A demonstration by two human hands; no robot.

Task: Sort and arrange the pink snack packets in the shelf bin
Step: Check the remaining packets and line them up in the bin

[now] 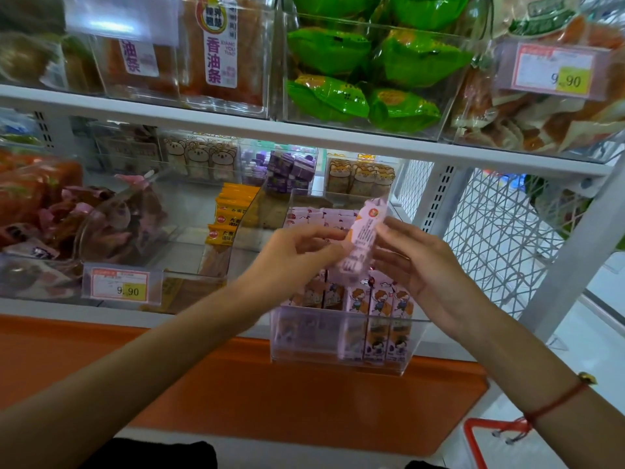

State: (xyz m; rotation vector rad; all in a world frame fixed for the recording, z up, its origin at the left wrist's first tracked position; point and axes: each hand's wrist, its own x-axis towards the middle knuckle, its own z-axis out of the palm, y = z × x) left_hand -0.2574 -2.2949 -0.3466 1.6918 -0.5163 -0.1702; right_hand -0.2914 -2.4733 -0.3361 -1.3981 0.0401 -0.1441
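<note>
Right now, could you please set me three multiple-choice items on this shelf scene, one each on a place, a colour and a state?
1. Where is the held pink packet?
A. above the clear bin
B. on the top shelf
C. on the floor

2. What colour are the packets in the top middle bin?
A. blue
B. green
C. black

3. How is the packet held?
A. lying loose
B. left hand alone
C. both hands, right hand too

Answers: 1 A, it hangs over the rows of pink packets; 2 B, bright green wrappers; 3 C, fingers of both hands pinch it.
</note>
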